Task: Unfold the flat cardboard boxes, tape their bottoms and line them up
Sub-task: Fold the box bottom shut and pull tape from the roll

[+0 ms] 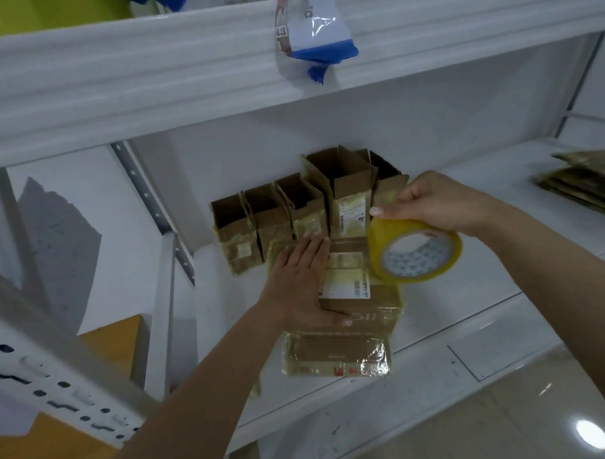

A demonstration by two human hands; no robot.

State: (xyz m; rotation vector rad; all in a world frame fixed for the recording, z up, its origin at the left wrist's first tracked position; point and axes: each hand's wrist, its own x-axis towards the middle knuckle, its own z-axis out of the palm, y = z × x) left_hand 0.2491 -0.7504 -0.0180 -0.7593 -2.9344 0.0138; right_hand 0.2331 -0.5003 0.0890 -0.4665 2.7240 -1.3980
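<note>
A cardboard box (362, 316) lies on the white shelf (468, 292) with its bottom turned up, old yellowish tape and labels on it. My left hand (301, 284) rests flat on its left part, fingers straight, thumb along the near edge. My right hand (441, 204) grips a roll of clear yellowish tape (415, 251) above the box's right far corner. Behind stand several unfolded open boxes (293, 212) in a row against the back wall.
A stack of flat cardboard boxes (580, 181) lies at the right of the shelf. An upper shelf edge (186, 79) overhangs, with a blue and white plastic bag (316, 29) hanging over it. A perforated metal upright (59, 375) stands at the near left.
</note>
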